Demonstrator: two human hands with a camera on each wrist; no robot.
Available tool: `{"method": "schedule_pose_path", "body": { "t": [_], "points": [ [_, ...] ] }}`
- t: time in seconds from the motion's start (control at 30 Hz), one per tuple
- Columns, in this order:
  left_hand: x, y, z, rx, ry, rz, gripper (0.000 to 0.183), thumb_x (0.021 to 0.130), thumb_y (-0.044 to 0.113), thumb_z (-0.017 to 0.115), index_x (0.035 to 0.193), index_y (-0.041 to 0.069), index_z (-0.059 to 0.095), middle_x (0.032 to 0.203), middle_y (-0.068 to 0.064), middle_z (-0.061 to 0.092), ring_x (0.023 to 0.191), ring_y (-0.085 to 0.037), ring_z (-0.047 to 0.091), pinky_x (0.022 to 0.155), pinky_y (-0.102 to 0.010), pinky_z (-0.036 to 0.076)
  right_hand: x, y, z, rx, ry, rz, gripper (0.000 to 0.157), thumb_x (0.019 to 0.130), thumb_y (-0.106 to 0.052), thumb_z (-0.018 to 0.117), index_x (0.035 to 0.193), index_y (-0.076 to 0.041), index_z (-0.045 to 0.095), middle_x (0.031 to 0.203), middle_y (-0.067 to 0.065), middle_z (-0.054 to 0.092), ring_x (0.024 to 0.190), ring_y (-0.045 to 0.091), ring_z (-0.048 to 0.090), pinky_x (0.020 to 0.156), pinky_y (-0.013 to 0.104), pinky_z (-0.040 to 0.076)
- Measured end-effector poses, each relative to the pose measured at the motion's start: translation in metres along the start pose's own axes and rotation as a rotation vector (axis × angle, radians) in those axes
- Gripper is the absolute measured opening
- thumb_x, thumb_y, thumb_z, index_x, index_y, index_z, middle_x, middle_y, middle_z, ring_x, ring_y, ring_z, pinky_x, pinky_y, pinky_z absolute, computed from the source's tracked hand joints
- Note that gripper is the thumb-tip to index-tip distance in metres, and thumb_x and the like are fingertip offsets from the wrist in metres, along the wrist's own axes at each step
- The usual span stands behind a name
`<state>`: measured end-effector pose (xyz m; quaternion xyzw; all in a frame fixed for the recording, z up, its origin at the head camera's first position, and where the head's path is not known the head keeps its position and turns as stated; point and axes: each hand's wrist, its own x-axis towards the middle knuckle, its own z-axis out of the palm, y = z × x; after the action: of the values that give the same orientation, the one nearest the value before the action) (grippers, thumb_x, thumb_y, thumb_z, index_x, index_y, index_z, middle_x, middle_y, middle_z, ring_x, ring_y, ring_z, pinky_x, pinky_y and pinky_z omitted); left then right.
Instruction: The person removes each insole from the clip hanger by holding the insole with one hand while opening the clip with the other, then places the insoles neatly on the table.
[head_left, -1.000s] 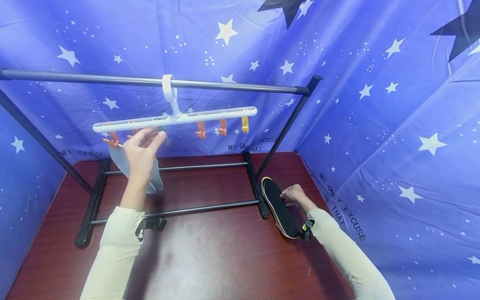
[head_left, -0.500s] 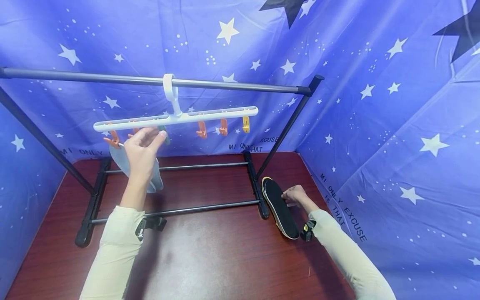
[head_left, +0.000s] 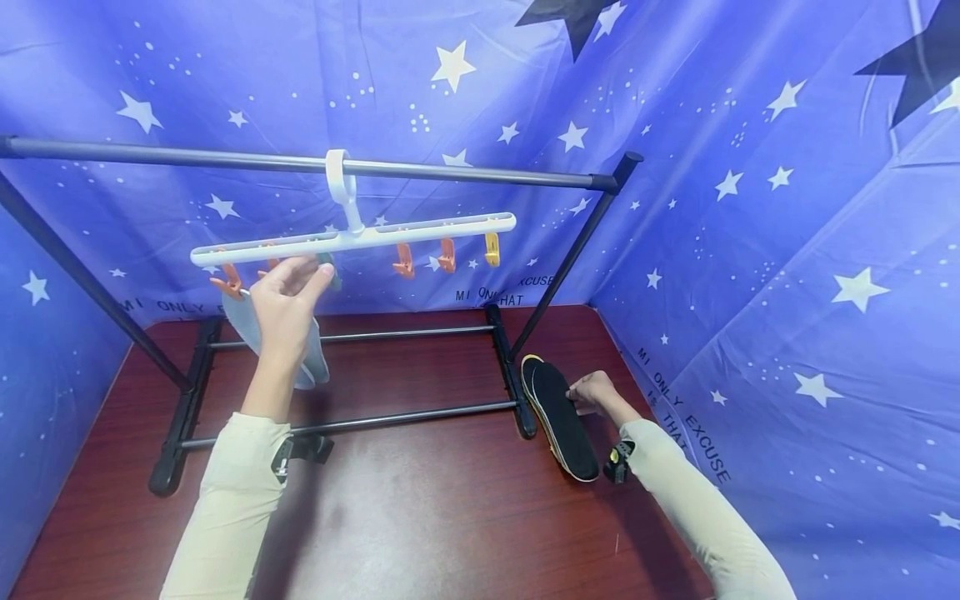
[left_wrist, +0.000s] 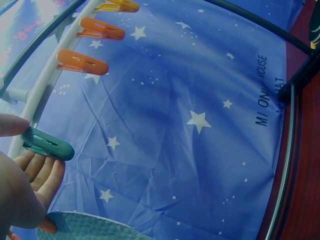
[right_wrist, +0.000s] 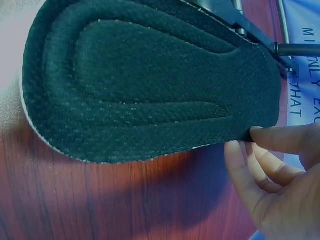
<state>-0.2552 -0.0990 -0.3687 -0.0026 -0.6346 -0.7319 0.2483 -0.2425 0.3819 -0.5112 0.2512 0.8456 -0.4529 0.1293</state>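
Observation:
My left hand (head_left: 283, 304) pinches a green clip (left_wrist: 50, 143) on the white hanger (head_left: 442, 227), thumb and fingers on opposite sides of it. Below that hand hangs a light grey insole (head_left: 315, 362), partly hidden behind the hand and wrist; an orange clip (head_left: 227, 282) is at its upper left end. At the right of the rack, my right hand (head_left: 594, 392) pinches the side edge of a black insole (head_left: 562, 417) with a yellow tip. The right wrist view shows thumb and fingers on the insole's edge, its broad end (right_wrist: 125, 70) lying toward the camera.
The hanger hooks over the black rack's top bar (head_left: 480, 172). Two orange clips (head_left: 447, 254) and a yellow clip (head_left: 492, 249) hang from its right half. The rack's foot (head_left: 516, 383) stands on the dark red table (head_left: 420, 508), beside the black insole. Starry blue cloth (head_left: 735, 275) surrounds the table.
The right hand and black insole have shifted very slightly right and toward me. The left hand stays at the green clip.

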Motion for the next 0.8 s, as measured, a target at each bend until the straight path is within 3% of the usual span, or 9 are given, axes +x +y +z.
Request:
{"method": "schedule_pose_path", "body": {
  "t": [0.2, 0.8],
  "points": [
    [0.0010, -0.0010, 0.0008, -0.018, -0.001, 0.007, 0.029, 0.089, 0.003, 0.073, 0.113, -0.012, 0.070, 0.081, 0.026, 0.070, 0.084, 0.003, 0.070, 0.082, -0.011, 0.056, 0.0010, -0.0025, 0.0003, -0.005, 0.011, -0.002, 0.014, 0.090, 0.008, 0.064, 0.102, 0.014, 0.068, 0.076, 0.007, 0.068, 0.062, 0.016, 0.064, 0.066, 0.036, 0.064],
    [0.0023, -0.0074, 0.0031, -0.154, -0.004, 0.006, 0.028, 0.089, -0.003, 0.070, 0.116, -0.012, 0.068, 0.091, 0.015, 0.074, 0.091, -0.005, 0.072, 0.088, -0.015, 0.057, 0.0068, -0.0050, -0.0002, 0.016, 0.001, 0.019, 0.020, 0.090, 0.008, 0.062, 0.108, 0.015, 0.066, 0.076, 0.007, 0.067, 0.064, 0.016, 0.064, 0.069, 0.037, 0.065]
  ]
}}
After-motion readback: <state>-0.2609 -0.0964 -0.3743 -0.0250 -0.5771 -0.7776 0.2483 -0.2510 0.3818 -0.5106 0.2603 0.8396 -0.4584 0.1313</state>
